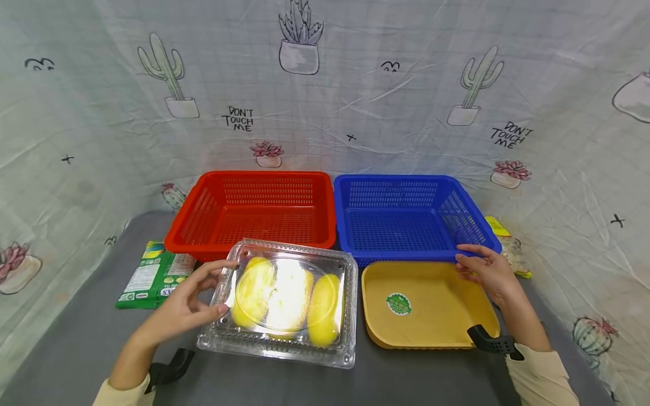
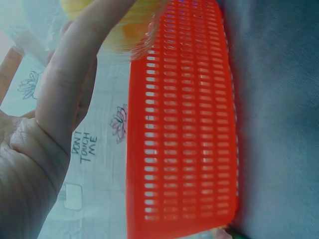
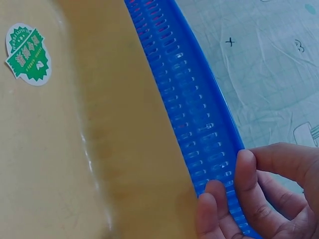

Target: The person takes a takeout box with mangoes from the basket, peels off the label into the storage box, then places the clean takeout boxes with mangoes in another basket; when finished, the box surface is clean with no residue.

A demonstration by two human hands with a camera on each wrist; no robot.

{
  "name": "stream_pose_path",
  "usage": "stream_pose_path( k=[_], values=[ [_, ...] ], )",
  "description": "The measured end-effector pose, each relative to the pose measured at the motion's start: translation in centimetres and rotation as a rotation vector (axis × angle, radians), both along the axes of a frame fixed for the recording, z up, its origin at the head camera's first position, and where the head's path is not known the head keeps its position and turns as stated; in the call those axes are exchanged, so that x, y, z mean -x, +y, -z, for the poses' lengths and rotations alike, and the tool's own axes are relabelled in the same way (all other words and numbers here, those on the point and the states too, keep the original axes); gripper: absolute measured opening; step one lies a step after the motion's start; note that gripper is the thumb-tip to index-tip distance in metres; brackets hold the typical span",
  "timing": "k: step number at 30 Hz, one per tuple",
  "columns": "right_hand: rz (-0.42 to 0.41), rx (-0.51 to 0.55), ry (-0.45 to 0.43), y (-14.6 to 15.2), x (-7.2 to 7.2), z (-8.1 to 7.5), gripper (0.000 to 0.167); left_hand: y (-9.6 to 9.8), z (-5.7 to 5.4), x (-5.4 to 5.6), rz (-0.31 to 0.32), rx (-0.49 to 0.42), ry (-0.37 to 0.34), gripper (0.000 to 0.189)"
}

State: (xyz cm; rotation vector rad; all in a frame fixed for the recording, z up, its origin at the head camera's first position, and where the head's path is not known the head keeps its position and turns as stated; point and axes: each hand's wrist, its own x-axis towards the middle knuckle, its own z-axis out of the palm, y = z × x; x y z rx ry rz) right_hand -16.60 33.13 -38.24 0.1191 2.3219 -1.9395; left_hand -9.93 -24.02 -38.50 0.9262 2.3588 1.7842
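Note:
My left hand (image 1: 190,301) grips the left side of a clear plastic clamshell box (image 1: 350,316), fingers at its upper edge and thumb lower down. Under the shiny lid show yellow oblong fruits (image 1: 323,310). The box is held in front of the red basket (image 1: 249,248), slightly tilted. In the left wrist view only some yellow of the fruit (image 2: 124,35) shows past my fingers. My right hand (image 1: 490,276) pinches the front rim of the blue basket (image 1: 406,254) near its right corner, seen close in the right wrist view.
A yellow tray (image 1: 431,304) with a green sticker lies in front of the blue basket, under my right hand. A green packet (image 1: 152,282) lies left of the red basket. Another yellow packet (image 1: 513,254) is partly hidden at the right. A printed cloth (image 1: 325,113) hangs behind.

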Motion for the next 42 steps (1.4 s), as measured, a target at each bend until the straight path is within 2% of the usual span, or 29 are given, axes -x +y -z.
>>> stream_pose_path(
  k=[11,19,26,31,36,42],
  values=[
    [0.019,-0.036,0.002,0.1,0.2,0.4,0.014,1.6,-1.0,1.0,-0.078,-0.01,0.021,0.071],
    [0.038,-0.012,-0.004,0.2,0.2,0.4,0.015,3.3,-1.8,2.1,-0.107,-0.015,0.05,0.073],
    [0.041,0.049,0.003,0.7,0.3,0.5,0.016,5.2,-2.3,3.9,-0.127,-0.023,0.072,0.072],
    [0.035,0.022,0.001,0.7,0.4,0.7,0.016,6.2,-2.4,5.0,-0.122,-0.013,0.084,0.07],
    [0.035,0.034,-0.001,0.5,0.4,0.7,0.016,7.1,-2.7,5.7,-0.151,0.003,0.081,0.07],
    [0.042,0.028,-0.005,0.3,0.4,0.7,0.015,8.3,-3.0,6.9,-0.183,-0.039,0.09,0.071]
  ],
)
